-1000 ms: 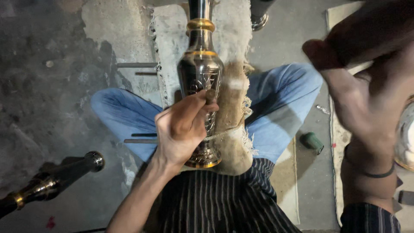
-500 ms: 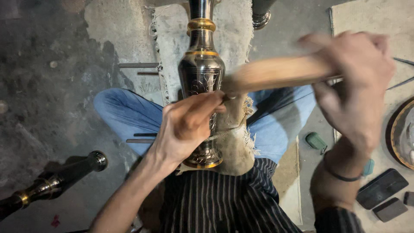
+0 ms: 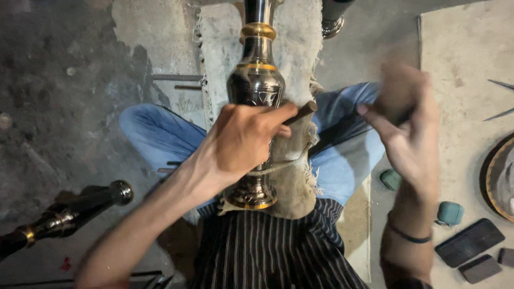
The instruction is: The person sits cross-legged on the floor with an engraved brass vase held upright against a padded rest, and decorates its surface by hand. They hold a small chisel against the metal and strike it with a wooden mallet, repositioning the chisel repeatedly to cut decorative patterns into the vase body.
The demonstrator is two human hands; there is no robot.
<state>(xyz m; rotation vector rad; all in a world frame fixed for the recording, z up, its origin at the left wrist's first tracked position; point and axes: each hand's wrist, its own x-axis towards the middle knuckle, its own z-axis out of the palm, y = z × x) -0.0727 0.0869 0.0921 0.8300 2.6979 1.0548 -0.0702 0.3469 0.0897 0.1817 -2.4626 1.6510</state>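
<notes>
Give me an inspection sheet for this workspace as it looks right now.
Surface: grey concrete floor, frayed cloth across the lap.
Job's things: metal vase lying on the cloth; thin tool against it.
Clutter: second metal piece, two green blocks, dark flat stones.
Grippers: left hand holds the tool on the vase; right hand raised, blurred, grip unclear.
Cables: nothing seen.
Surroundings: round tray edge.

A floor-level metal craft workshop is indicated: a stained concrete floor [image 3: 64, 96], a frayed work cloth [image 3: 300, 48], an engraved brass vase [image 3: 256, 91], another metal piece [image 3: 59, 217], and dark sharpening stones [image 3: 470, 242] are seen.
</notes>
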